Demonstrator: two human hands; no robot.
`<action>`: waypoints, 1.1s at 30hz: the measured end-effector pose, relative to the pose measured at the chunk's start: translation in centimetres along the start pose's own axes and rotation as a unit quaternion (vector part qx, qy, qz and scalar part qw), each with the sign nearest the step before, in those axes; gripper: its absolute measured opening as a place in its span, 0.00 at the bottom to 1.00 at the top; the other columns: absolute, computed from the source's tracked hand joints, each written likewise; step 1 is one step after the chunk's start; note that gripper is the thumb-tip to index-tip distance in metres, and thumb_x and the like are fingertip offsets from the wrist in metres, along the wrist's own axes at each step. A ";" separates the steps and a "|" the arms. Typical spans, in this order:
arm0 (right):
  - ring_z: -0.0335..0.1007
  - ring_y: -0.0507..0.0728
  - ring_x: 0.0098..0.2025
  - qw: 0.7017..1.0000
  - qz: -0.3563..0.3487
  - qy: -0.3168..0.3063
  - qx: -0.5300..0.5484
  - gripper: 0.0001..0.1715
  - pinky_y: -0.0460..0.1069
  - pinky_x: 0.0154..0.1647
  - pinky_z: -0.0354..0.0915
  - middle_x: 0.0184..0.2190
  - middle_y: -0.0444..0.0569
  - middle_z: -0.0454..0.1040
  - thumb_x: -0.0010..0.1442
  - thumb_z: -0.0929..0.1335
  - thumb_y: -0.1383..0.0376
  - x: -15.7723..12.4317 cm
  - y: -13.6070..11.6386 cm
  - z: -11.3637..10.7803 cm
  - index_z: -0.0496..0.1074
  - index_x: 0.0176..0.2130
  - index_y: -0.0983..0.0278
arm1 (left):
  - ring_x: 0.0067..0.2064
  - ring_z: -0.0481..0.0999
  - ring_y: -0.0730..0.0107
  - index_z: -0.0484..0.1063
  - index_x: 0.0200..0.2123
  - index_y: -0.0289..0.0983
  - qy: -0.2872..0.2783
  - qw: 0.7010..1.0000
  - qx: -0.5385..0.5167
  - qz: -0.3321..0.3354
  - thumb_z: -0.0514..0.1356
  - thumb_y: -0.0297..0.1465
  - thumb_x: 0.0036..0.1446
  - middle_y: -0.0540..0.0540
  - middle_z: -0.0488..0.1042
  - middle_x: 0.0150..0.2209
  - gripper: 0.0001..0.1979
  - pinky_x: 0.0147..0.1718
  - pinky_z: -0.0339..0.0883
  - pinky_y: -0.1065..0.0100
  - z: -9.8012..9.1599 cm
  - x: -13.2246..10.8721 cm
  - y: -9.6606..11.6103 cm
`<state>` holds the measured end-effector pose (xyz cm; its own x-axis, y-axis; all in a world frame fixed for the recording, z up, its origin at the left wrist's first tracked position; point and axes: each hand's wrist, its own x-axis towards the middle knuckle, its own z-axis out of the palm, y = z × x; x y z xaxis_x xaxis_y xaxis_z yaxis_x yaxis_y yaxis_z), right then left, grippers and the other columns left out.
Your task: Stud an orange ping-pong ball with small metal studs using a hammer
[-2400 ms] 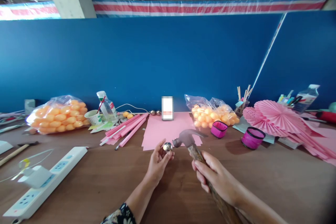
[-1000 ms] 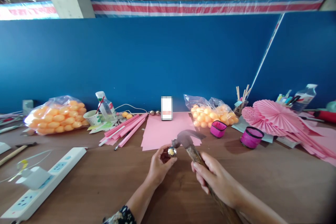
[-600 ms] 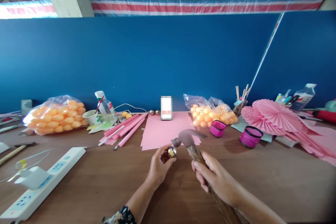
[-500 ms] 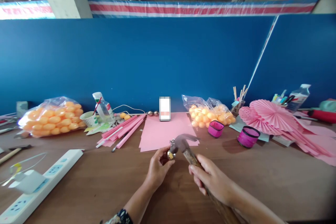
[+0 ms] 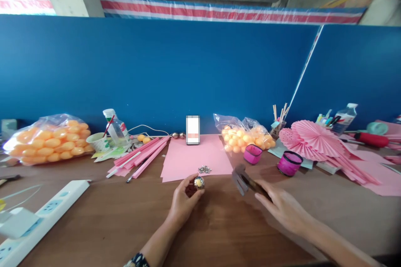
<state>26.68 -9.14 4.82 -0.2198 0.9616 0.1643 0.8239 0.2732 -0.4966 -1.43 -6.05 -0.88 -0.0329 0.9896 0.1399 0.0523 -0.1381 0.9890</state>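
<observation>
A shiny metal ball (image 5: pixel 199 182) with a yellowish patch sits between the thumb and fingers of my left hand (image 5: pixel 184 200), near the middle of the brown table. To the right, my right hand (image 5: pixel 280 205) is closed around the wooden handle of a claw hammer (image 5: pixel 241 179), whose head hangs apart from the ball. A small heap of silvery metal pieces (image 5: pixel 204 169) lies on the front edge of the pink paper sheets (image 5: pixel 197 156), just beyond the ball.
A white power strip (image 5: pixel 46 217) lies at left. Bags of orange balls (image 5: pixel 52 142) stand at both sides. Pink strips (image 5: pixel 150 154), two magenta containers (image 5: pixel 290 162), pink paper fans (image 5: pixel 313 139) and a pixelated upright object (image 5: pixel 192 130) are farther back, before a blue partition.
The hammer has moved right, away from the ball, and its head has turned. The metal heap behind the ball now shows. The view has shifted slightly right.
</observation>
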 end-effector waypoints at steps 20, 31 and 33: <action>0.66 0.59 0.42 0.980 -0.071 -0.009 -0.183 0.16 0.52 0.43 0.61 0.41 0.52 0.68 0.57 0.59 0.63 0.2 7.9 -0.8 0.65 0.45 0.60 | 0.32 0.73 0.69 0.67 0.46 0.38 0.003 1.000 0.013 0.004 0.62 0.31 0.41 0.48 0.75 0.32 0.24 0.35 0.67 0.68 0.0 0.0 0.4; 0.65 0.60 0.44 0.979 -0.057 0.012 -0.197 0.17 0.53 0.46 0.61 0.44 0.54 0.67 0.57 0.59 0.64 0.6 11.0 -0.9 0.65 0.47 0.62 | 0.32 0.72 0.69 0.68 0.45 0.36 0.006 1.000 0.013 0.004 0.63 0.30 0.40 0.46 0.75 0.33 0.24 0.35 0.68 0.68 0.1 -0.2 0.4; 0.66 0.60 0.44 0.977 -0.061 0.010 -0.205 0.18 0.53 0.45 0.62 0.44 0.54 0.68 0.56 0.59 0.65 0.8 11.2 -1.0 0.66 0.46 0.63 | 0.33 0.73 0.68 0.68 0.45 0.36 0.004 1.000 0.013 0.003 0.63 0.30 0.40 0.45 0.75 0.34 0.24 0.35 0.68 0.68 0.0 -0.1 0.4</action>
<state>36.28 -5.37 0.25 -0.3218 0.9208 0.2204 0.9333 0.3477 -0.0898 -1.37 -6.25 -0.51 -0.0410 0.9883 0.1467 0.0793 -0.1432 0.9865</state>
